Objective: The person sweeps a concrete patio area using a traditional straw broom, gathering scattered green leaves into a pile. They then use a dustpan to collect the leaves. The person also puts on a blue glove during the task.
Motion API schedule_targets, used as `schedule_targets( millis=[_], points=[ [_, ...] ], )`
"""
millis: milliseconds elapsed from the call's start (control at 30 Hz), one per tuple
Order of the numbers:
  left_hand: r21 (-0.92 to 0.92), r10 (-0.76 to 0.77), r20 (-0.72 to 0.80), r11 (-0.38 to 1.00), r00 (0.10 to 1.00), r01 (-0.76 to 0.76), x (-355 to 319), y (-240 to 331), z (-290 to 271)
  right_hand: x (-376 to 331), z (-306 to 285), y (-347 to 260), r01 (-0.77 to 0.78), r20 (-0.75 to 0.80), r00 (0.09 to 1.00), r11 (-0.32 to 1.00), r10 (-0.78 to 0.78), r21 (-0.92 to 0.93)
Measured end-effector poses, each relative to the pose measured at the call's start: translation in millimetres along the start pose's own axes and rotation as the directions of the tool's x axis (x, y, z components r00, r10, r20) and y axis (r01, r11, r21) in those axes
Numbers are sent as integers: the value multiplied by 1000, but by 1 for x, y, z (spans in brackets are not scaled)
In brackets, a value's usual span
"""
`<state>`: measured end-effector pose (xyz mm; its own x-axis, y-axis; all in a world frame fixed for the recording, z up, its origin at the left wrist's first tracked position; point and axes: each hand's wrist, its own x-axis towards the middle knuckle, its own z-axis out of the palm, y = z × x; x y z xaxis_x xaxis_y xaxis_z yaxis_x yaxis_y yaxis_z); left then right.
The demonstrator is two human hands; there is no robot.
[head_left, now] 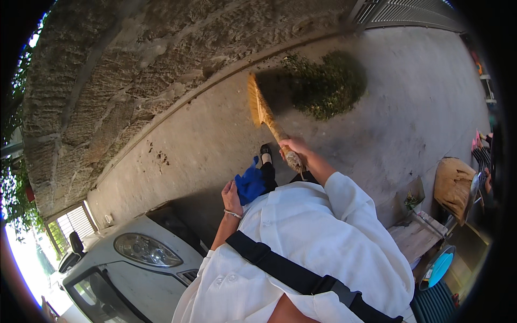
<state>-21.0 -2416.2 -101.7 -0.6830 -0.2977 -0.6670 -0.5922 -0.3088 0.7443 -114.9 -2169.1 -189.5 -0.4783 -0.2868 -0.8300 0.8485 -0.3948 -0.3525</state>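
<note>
Before the white shirt (pixel 301 226), the right grip (pixel 295 151) is wrapped firmly around the handle of a short broom (pixel 273 125); its yellow bristles extend forward and leftward from the grip, left of a leafy green heap (pixel 336 86) on the concrete floor (pixel 210 126). Left grip (pixel 231 197): fingers bunched on a blue cloth (pixel 250 184) at its right side.

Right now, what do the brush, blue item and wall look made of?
Brush: handle probably wood, worn matte brown mottling; pale-yellow bristles, fibre type unclear. Blue item: likely fabric, matte and crumpled; rubber possible. Wall: apparently stone, matte, with a rough, chiselled-looking surface.
</note>
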Motion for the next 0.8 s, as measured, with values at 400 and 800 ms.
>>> schedule_targets(
  millis=[400, 800],
  points=[
    [87, -36, 138, 996, 990, 24, 68, 28, -46, 41, 79, -31, 123, 64, 988, 970, -139, 210],
    [109, -82, 161, 992, 984, 65, 75, 38, -57, 58, 110, -23, 45, 86, 993, 946, -76, 320]
  ],
)
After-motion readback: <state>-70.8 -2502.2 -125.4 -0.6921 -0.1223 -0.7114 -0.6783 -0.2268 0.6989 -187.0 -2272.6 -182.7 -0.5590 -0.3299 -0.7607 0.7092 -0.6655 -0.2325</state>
